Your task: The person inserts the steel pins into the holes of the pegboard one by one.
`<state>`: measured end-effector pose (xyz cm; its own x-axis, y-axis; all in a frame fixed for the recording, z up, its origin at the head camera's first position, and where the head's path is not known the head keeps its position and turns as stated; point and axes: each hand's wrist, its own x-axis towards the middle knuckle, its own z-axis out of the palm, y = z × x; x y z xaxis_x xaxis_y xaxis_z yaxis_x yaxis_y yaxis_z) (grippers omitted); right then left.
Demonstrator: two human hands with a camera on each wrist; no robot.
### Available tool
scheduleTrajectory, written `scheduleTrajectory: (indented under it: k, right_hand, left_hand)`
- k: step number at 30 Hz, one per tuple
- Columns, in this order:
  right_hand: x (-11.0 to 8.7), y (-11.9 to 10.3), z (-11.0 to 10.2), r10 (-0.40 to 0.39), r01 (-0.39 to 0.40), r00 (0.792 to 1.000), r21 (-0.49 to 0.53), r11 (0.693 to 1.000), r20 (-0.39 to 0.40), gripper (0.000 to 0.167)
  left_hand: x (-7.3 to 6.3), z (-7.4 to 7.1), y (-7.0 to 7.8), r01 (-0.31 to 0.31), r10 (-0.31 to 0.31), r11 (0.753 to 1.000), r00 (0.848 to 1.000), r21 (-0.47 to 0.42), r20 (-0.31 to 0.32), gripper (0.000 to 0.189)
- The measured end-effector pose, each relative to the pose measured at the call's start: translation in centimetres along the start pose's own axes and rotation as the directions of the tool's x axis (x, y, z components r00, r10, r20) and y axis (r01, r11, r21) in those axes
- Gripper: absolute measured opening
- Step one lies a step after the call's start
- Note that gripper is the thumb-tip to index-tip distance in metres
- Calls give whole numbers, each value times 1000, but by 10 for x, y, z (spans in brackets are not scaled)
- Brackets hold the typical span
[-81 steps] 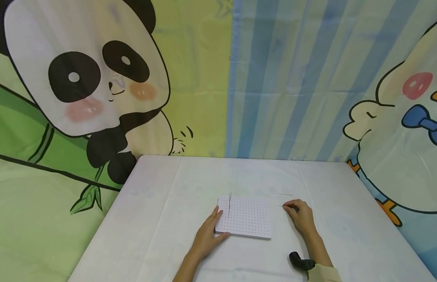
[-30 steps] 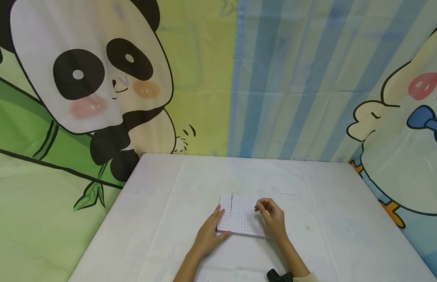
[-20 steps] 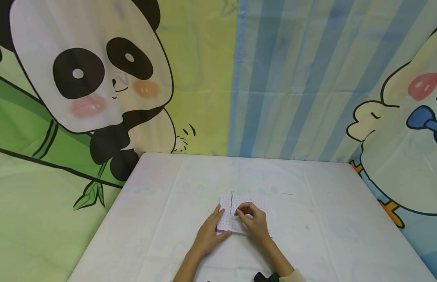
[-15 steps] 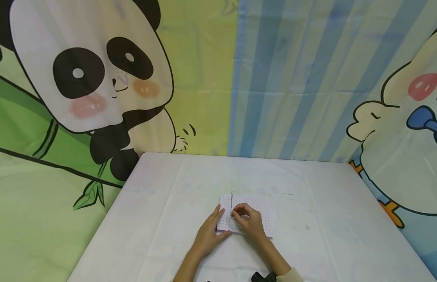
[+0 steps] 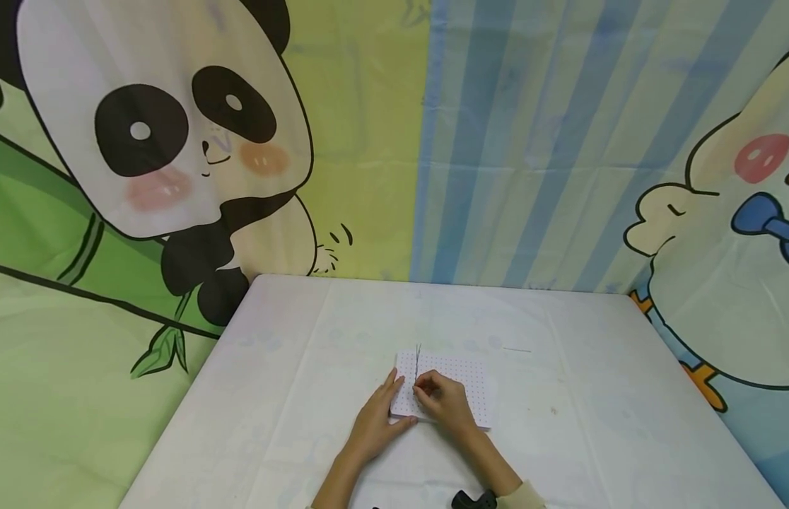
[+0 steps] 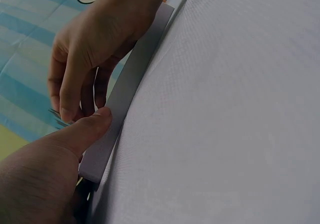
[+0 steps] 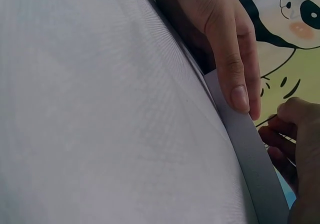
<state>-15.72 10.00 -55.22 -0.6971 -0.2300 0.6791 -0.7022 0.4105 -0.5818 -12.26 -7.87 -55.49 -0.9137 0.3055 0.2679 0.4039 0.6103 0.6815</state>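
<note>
A white board [image 5: 469, 373] dotted with rows of small holes lies on the table. My left hand [image 5: 374, 423] rests at its near left corner, fingers straight along the left side and thumb against the front edge [image 6: 120, 106]. With thumb and fingertips, my right hand [image 5: 447, 404] pinches a thin dark needle-like pin [image 7: 266, 120] over the left part of the board. Most of that pin is hidden by the fingers. Right beside those fingertips, a few similar thin pins [image 5: 417, 355] stand up from the board. Whether the held pin's tip sits in a hole I cannot tell.
Another thin pin [image 5: 517, 350] lies on the white tablecloth [image 5: 598, 424] behind the board to the right. A black wrist device [image 5: 474, 500] is worn at the right sleeve. Cartoon-printed curtains [image 5: 363, 141] hang behind the table.
My right hand has picked up a pin from the table on the right and carried it left over the board, beside the standing pins. My left hand has kept its place.
</note>
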Motion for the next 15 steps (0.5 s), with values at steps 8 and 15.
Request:
scheduleTrajectory:
  k: [8, 15]
  right_hand:
    - [0, 0, 0, 17, -16, 1000, -11, 1000, 10, 15]
    - [0, 1, -1, 26, -26, 1000, -24, 999, 9, 15]
  left_hand:
    - [-1, 0, -1, 2, -2, 1000, 1000, 4, -1, 74]
    - [0, 2, -3, 2, -2, 1000, 1000, -1, 1, 75]
